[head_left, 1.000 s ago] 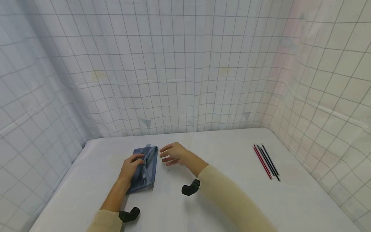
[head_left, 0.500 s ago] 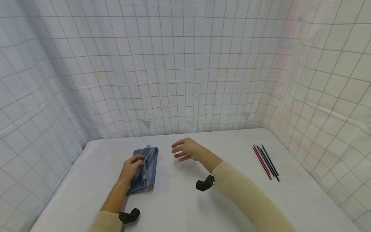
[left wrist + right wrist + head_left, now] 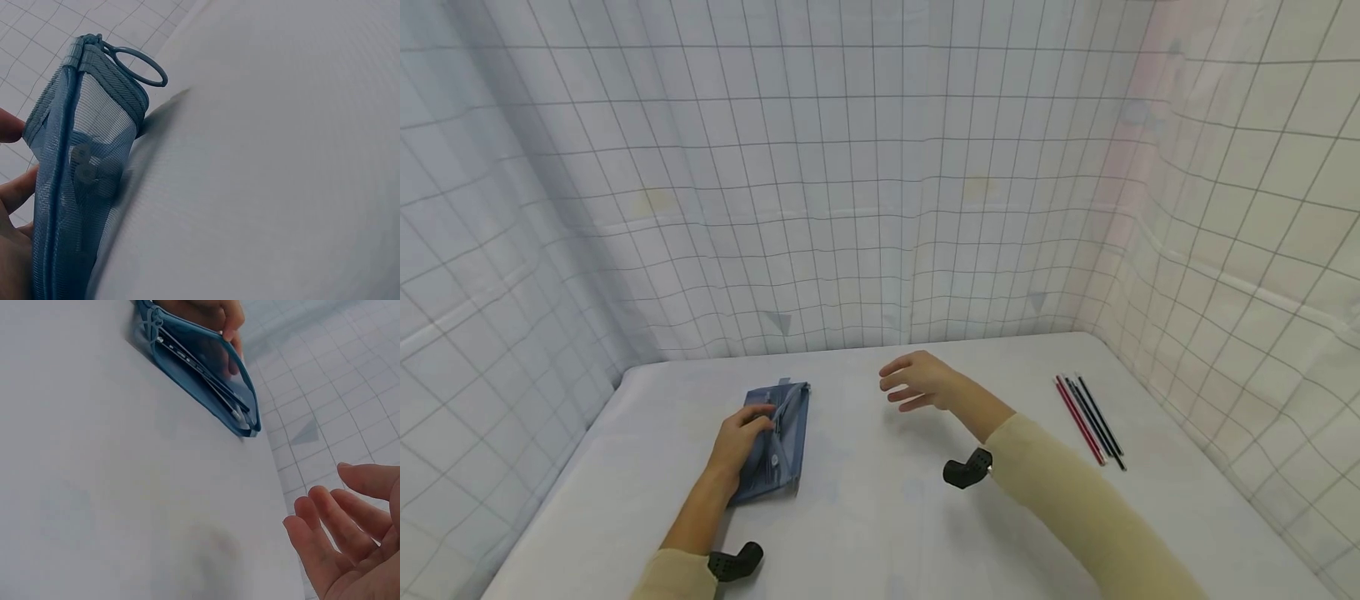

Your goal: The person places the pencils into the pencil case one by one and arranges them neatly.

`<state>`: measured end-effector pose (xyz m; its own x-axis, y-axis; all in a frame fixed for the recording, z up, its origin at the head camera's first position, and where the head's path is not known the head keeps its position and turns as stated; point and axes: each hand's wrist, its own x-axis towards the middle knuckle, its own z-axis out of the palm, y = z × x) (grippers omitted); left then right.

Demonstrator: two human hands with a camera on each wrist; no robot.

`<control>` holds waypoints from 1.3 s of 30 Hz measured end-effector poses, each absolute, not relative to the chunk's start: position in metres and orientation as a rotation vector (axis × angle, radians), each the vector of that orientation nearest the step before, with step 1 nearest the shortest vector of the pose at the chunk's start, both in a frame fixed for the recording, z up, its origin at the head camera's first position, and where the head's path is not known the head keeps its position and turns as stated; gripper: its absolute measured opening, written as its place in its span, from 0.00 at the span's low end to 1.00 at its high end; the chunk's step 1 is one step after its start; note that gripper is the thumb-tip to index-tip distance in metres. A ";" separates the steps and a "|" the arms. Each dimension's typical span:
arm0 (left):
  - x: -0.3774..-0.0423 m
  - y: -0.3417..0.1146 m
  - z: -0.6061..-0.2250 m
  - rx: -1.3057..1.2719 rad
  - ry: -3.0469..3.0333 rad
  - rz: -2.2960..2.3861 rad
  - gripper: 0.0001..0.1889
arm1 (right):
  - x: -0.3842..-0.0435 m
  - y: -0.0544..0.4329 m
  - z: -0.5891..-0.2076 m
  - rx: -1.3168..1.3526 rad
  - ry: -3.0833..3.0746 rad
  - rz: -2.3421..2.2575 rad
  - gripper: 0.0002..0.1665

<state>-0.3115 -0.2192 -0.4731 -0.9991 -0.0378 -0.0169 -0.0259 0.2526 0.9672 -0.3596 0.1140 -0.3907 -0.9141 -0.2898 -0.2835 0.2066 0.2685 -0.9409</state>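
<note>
A blue mesh zip pencil case (image 3: 792, 446) lies at the left of the table. My left hand (image 3: 735, 440) pinches one side of its opening between thumb and fingers. In the right wrist view the case (image 3: 181, 369) gapes, and several slim pens or pencils (image 3: 203, 367) show inside. A looped pull (image 3: 140, 65) hangs at its end in the left wrist view. My right hand (image 3: 921, 382) hovers over the middle of the table, fingers loosely bent and spread, holding nothing. Part of the left hand is hidden behind the case in the left wrist view.
Two red pencils (image 3: 1081, 421) and several dark pencils (image 3: 1097, 417) lie side by side on the right of the white table (image 3: 880, 533). Grid-patterned white curtains (image 3: 880, 208) hang behind it and along both sides.
My right hand has moved rightward, away from the pencil case, towards the pencils on the right. The left hand keeps its hold on the case in the same place.
</note>
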 end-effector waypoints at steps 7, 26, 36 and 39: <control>-0.311 -0.219 -0.472 0.060 -2.489 -1.912 0.25 | -0.359 0.149 -0.391 -0.018 2.198 -1.658 0.22; -0.312 -0.219 -0.474 0.073 -2.494 -1.915 0.25 | -0.354 0.236 -0.403 0.070 2.331 -1.620 0.29; -0.311 -0.219 -0.471 0.059 -2.506 -1.913 0.25 | -0.344 0.279 -0.405 0.105 2.377 -1.643 0.31; -0.310 -0.219 -0.471 0.060 -2.512 -1.922 0.25 | -0.340 0.294 -0.405 0.116 2.379 -1.658 0.32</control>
